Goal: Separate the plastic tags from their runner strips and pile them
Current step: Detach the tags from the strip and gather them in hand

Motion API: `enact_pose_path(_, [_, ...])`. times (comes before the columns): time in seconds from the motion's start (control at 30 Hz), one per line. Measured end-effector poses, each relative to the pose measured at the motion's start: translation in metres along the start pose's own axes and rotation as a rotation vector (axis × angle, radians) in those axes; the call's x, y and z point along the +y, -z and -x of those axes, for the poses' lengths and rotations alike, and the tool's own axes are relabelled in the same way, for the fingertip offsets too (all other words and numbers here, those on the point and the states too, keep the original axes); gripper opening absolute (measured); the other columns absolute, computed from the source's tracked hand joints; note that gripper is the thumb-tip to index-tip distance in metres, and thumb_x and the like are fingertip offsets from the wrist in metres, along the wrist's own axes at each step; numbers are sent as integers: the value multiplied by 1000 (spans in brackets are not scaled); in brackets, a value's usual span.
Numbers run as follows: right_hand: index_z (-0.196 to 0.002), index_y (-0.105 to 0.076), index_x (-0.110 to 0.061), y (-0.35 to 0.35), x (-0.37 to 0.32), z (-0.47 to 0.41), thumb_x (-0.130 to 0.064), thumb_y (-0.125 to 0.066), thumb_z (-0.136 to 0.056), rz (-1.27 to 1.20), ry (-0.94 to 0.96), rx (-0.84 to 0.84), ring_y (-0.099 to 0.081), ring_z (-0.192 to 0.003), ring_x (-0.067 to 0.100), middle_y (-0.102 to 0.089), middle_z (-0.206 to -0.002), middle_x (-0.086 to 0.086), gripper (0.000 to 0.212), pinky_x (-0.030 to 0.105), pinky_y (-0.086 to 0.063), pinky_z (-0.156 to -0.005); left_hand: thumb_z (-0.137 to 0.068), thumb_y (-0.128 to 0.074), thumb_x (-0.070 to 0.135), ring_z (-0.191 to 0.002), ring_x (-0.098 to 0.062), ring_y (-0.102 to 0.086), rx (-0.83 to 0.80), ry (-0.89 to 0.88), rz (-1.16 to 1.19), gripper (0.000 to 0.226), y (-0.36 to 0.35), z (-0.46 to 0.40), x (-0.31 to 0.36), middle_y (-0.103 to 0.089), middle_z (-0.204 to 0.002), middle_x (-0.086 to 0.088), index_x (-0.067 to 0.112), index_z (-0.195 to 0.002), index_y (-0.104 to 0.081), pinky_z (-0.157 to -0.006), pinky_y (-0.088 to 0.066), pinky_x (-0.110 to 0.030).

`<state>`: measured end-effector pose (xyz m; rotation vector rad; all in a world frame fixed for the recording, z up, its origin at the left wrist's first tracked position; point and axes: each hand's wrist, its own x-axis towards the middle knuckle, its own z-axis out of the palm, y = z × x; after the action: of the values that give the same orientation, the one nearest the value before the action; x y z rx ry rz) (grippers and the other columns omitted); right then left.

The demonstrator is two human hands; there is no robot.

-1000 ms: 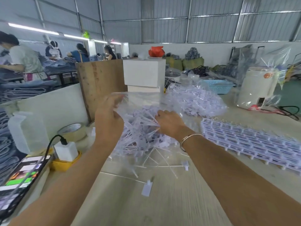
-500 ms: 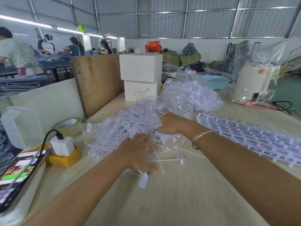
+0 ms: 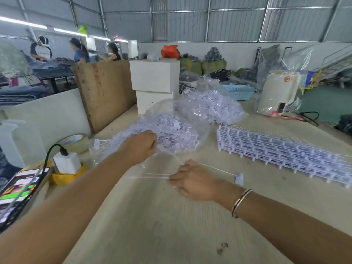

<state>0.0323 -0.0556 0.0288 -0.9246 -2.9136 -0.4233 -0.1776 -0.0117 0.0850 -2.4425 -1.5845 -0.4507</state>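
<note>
Near the desk [image 3: 171,225] centre, the right hand [image 3: 192,180] pinched thin, flexible tag stems [image 3: 215,169], while the left hand [image 3: 141,147] gripped the light, springy pile [image 3: 171,130], best held by stems.

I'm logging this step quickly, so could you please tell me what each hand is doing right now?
Left hand: fingers curled, gripping thin tag strands by the bagged pile.
Right hand: fingers curled, pinching loose tag strands on the table.

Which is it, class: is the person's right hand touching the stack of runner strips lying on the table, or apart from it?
Apart. The head view shows bare table between the right hand and the stack of runner strips.
</note>
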Motion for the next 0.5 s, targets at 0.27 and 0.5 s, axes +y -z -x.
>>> enact_pose_path(0.27, [-138, -37, -15, -3, 12, -5, -36, -47, -91, -183, -354, -111, -42, -120, 27, -44, -133, 7, 53, 39, -28, -103, -92, -50, 22, -76, -18, -51, 101, 91, 52, 17, 2, -1, 0, -60, -88, -4, 11, -80, -55, -74, -44, -32])
enact_pose_path(0.5, [-133, -40, 1, 11, 28, -4, -2, -53, -90, -260, -414, -378, -46, -110, 29, -37, -131, 15, 45, 29, -35, -86, -87, -58, 16, -72, -23, -57, 194, 189, 254, 12, 2, -3, -14, -60, -84, -5, 6, -81, -60, -62, -44, -30])
